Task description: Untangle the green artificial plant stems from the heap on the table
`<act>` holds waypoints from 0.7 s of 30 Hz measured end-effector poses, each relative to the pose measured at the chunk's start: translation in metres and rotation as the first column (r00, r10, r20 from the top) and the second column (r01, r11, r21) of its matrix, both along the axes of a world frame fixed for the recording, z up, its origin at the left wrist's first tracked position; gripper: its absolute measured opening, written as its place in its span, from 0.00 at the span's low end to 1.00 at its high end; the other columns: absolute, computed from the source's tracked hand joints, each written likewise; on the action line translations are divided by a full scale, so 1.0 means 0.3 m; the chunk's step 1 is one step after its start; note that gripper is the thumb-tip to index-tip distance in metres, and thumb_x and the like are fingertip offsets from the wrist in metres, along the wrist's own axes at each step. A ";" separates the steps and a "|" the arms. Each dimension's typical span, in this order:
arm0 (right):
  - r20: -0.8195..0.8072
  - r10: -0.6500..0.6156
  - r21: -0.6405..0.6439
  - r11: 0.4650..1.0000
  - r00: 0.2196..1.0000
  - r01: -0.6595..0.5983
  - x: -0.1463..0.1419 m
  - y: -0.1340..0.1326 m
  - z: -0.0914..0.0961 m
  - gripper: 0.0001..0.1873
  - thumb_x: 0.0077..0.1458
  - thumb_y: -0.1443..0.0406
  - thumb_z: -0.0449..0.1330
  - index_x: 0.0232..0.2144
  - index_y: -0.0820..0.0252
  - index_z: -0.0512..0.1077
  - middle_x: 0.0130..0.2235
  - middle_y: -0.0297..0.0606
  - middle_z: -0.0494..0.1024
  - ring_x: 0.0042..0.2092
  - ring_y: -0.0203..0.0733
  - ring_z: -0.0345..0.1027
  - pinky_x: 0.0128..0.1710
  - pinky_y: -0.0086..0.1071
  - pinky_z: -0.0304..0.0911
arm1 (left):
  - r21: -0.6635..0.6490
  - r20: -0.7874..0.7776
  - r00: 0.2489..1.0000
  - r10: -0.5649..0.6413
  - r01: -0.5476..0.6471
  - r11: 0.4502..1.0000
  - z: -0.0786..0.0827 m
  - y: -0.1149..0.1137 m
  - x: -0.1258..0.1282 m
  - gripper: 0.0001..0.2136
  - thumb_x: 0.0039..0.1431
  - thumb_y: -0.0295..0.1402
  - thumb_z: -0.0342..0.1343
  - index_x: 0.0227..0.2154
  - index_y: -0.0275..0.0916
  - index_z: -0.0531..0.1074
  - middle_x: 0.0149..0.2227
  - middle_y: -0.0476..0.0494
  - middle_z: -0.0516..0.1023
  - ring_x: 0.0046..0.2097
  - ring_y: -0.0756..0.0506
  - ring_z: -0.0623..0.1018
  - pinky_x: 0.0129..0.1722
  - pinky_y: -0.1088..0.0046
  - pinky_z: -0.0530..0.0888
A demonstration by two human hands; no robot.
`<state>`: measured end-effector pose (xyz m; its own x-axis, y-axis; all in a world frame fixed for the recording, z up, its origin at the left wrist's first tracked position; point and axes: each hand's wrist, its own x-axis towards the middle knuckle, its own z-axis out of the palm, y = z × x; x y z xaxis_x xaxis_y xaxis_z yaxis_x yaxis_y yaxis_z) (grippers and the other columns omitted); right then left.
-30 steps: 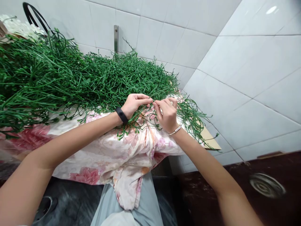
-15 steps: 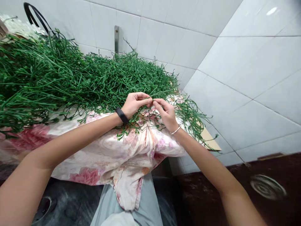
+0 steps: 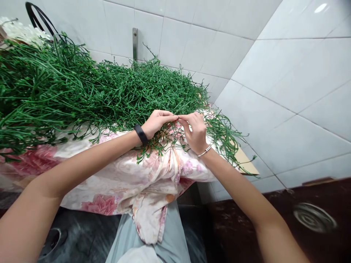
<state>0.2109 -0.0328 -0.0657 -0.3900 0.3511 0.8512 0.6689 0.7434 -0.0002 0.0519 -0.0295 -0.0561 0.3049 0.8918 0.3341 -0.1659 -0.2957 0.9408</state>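
A big heap of thin green plastic stems (image 3: 90, 87) lies on a flowered cloth (image 3: 131, 179) over a table. My left hand (image 3: 157, 122), with a black band on the wrist, pinches a green stem at the heap's near edge. My right hand (image 3: 195, 131), with a thin silver bracelet, meets it fingertip to fingertip and pinches the same stem. Both hands' fingers are closed together. The stem between them is thin and mostly hidden by the fingers.
White tiled walls (image 3: 274, 80) close in behind and to the right. White flowers (image 3: 22, 31) and a black handle (image 3: 38, 18) sit at the far left. A floor drain (image 3: 314, 217) shows on the dark floor at right. My grey-clad lap (image 3: 164, 237) is below the cloth.
My right hand has turned slightly, its fingers shifting along the stem towards my left fingertips. The left hand has stayed nearly still.
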 end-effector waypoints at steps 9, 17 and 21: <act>-0.120 -0.067 -0.165 0.985 0.990 0.047 -0.013 -0.003 -0.010 0.09 0.56 0.64 0.50 0.25 0.60 0.63 0.25 0.34 0.67 0.30 0.35 0.58 0.34 0.33 0.53 | -0.003 0.076 0.993 0.089 -0.089 0.996 -0.015 -0.002 0.025 0.09 0.39 0.34 0.62 0.20 0.32 0.71 0.21 0.51 0.72 0.25 0.55 0.69 0.28 0.77 0.65; -0.316 0.026 -0.500 0.845 0.949 -0.190 -0.028 -0.022 0.007 0.11 0.54 0.63 0.49 0.22 0.60 0.63 0.23 0.32 0.65 0.27 0.32 0.57 0.29 0.29 0.52 | 0.177 -0.018 0.966 0.259 -0.252 0.951 -0.023 -0.004 0.028 0.07 0.43 0.32 0.59 0.22 0.31 0.72 0.22 0.47 0.74 0.24 0.54 0.70 0.27 0.77 0.67; -0.553 0.064 -0.629 0.622 0.831 -0.467 -0.026 -0.014 0.024 0.11 0.50 0.64 0.51 0.19 0.62 0.64 0.21 0.30 0.61 0.24 0.29 0.52 0.25 0.27 0.48 | 0.433 -0.133 0.909 0.395 -0.305 0.848 -0.018 -0.011 0.014 0.06 0.47 0.31 0.56 0.24 0.32 0.73 0.24 0.45 0.75 0.26 0.52 0.71 0.28 0.76 0.68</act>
